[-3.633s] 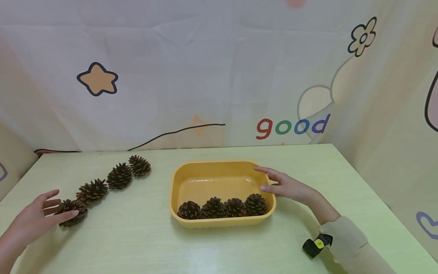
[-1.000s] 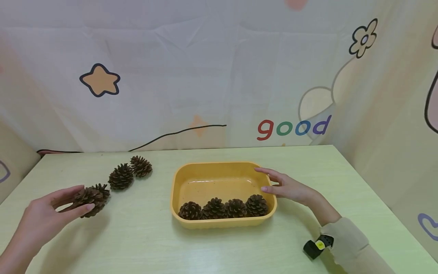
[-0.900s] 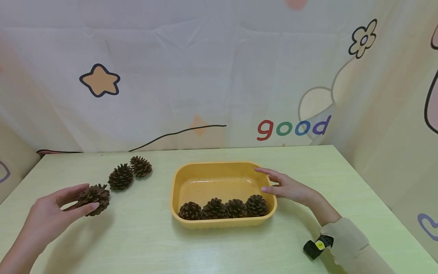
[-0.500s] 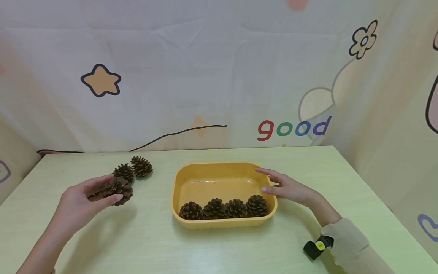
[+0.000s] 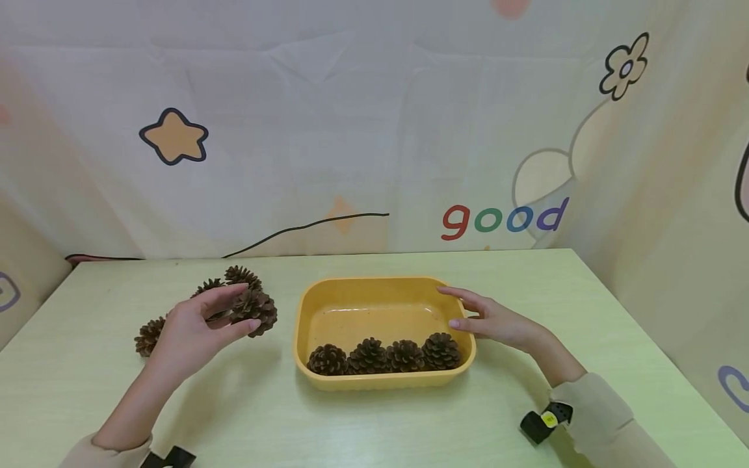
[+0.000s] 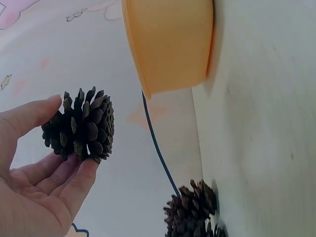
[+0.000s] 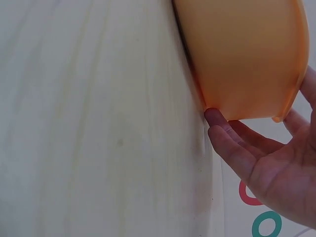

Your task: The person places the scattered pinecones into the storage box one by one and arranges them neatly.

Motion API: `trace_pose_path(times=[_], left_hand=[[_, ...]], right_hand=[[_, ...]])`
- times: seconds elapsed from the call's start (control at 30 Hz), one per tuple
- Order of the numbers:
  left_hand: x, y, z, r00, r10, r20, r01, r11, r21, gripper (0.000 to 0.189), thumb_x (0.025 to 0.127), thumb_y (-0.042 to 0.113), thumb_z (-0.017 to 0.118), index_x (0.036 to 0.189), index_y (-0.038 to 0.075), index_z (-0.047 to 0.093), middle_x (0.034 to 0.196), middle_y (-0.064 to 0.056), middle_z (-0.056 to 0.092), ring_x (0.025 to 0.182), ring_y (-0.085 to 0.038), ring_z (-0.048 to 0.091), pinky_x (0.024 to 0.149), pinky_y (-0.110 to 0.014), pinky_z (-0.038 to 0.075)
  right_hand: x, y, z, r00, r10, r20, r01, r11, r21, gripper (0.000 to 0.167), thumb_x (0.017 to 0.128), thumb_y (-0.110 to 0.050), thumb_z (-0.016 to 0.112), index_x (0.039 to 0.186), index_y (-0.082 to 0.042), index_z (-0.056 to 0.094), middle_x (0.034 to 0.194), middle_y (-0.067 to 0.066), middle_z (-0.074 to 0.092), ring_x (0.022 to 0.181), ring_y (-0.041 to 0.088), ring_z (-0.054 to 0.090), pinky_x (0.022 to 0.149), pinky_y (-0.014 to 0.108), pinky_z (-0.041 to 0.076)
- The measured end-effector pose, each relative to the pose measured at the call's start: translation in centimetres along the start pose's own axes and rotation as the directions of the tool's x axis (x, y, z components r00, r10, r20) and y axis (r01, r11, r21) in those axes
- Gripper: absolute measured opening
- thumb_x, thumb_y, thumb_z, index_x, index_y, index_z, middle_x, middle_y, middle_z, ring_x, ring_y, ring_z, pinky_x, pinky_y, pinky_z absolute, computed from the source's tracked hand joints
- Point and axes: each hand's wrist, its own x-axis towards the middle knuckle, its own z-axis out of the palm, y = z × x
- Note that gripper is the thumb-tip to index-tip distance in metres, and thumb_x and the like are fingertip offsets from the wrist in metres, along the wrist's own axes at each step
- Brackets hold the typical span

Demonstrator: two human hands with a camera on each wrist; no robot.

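My left hand (image 5: 196, 331) pinches a brown pine cone (image 5: 255, 312) between thumb and fingers, raised over the table left of a yellow plastic basin (image 5: 380, 381). In the left wrist view the pine cone (image 6: 81, 126) shows its open scales, with the thumb on one side and fingertips on the other. Several pine cones (image 5: 367, 356) stand in a row along the basin's near inside wall. At the basin's right end, my right hand (image 5: 497, 318) holds the rim, thumb and forefinger over it. In the right wrist view other fingers (image 7: 232, 148) lie against the basin's outside.
Behind and beside my left hand, three more pine cones lie on the pale table (image 5: 351, 429): one at the back (image 5: 242, 276), the others partly hidden by the hand. A printed cloth (image 5: 351, 130) hangs behind the table's far edge.
My left hand has gripped the nearest pine cone of the left row, lifted it and carried it right, toward the basin. My right hand and the basin have stayed in place.
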Motion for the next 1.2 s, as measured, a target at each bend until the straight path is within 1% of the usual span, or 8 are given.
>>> trace_pose_path(times=[0.07, 0.13, 0.3, 0.47, 0.73, 0.97, 1.2], left_hand=[[0.3, 0.4, 0.5, 1.0, 0.019, 0.004, -0.019, 1.0, -0.02, 0.062, 0.079, 0.038, 0.07, 0.131, 0.012, 0.05, 0.13, -0.01, 0.052, 0.115, -0.029, 0.051, 0.089, -0.032, 0.048], [0.6, 0.8, 1.0, 0.999, 0.035, 0.008, -0.035, 0.998, -0.044, 0.061, 0.078, 0.036, 0.071, 0.13, 0.011, 0.05, 0.13, -0.011, 0.052, 0.116, -0.03, 0.05, 0.089, -0.033, 0.048], [1.3, 1.9, 2.3, 0.998, 0.065, 0.028, -0.061, 0.992, -0.113, 0.057, 0.078, 0.027, 0.073, 0.128, 0.009, 0.052, 0.128, -0.013, 0.052, 0.117, -0.03, 0.05, 0.09, -0.035, 0.048], [2.1, 2.8, 3.8, 0.996, 0.083, 0.042, -0.075, 0.985, -0.156, 0.054, 0.077, 0.017, 0.073, 0.127, 0.008, 0.053, 0.127, -0.011, 0.053, 0.116, -0.027, 0.05, 0.09, -0.034, 0.048], [2.9, 4.1, 5.9, 0.992, 0.105, 0.07, -0.087, 0.97, -0.226, 0.053, 0.077, 0.016, 0.074, 0.126, 0.008, 0.054, 0.125, -0.011, 0.054, 0.115, -0.027, 0.051, 0.092, -0.035, 0.047], [3.8, 5.0, 8.0, 0.989, 0.123, 0.083, -0.095, 0.955, -0.28, 0.054, 0.075, 0.013, 0.075, 0.125, 0.01, 0.055, 0.124, -0.007, 0.055, 0.113, -0.024, 0.052, 0.092, -0.034, 0.047], [4.1, 6.7, 9.8, 0.984, 0.153, 0.091, -0.118, 0.942, -0.315, 0.053, 0.075, 0.011, 0.075, 0.124, 0.012, 0.055, 0.123, -0.004, 0.056, 0.113, -0.02, 0.053, 0.093, -0.031, 0.046]], right_hand=[[0.0, 0.0, 0.0, 1.0, 0.002, -0.001, -0.002, 1.0, -0.001, 0.063, 0.09, -0.029, 0.057, 0.145, -0.018, 0.026, 0.151, 0.016, 0.009, 0.132, 0.05, 0.006, 0.094, 0.059, 0.038], [0.0, -0.1, 0.0, 1.0, 0.003, -0.002, -0.003, 1.0, -0.003, 0.063, 0.09, -0.03, 0.057, 0.145, -0.018, 0.026, 0.151, 0.016, 0.009, 0.132, 0.05, 0.006, 0.094, 0.059, 0.038], [0.0, 0.0, 0.0, 1.0, 0.003, -0.002, -0.003, 1.0, -0.004, 0.063, 0.09, -0.03, 0.057, 0.145, -0.018, 0.026, 0.151, 0.015, 0.009, 0.132, 0.05, 0.005, 0.094, 0.06, 0.037], [0.0, 0.0, 0.0, 1.0, -0.003, -0.001, 0.003, 1.0, -0.009, 0.063, 0.091, -0.03, 0.056, 0.145, -0.018, 0.026, 0.151, 0.015, 0.009, 0.132, 0.051, 0.005, 0.095, 0.061, 0.035], [0.1, 0.1, 0.0, 1.0, -0.001, 0.007, 0.001, 1.0, 0.001, 0.063, 0.091, -0.031, 0.056, 0.145, -0.021, 0.025, 0.151, 0.015, 0.008, 0.132, 0.049, 0.006, 0.095, 0.059, 0.037], [0.1, 0.2, 0.0, 1.0, 0.002, 0.007, -0.001, 1.0, -0.004, 0.063, 0.09, -0.032, 0.056, 0.145, -0.021, 0.025, 0.152, 0.014, 0.008, 0.133, 0.049, 0.005, 0.095, 0.06, 0.036], [0.0, 0.0, -0.1, 1.0, -0.004, 0.005, 0.004, 1.0, -0.004, 0.063, 0.091, -0.031, 0.056, 0.145, -0.019, 0.025, 0.151, 0.016, 0.008, 0.132, 0.051, 0.006, 0.093, 0.059, 0.038]])
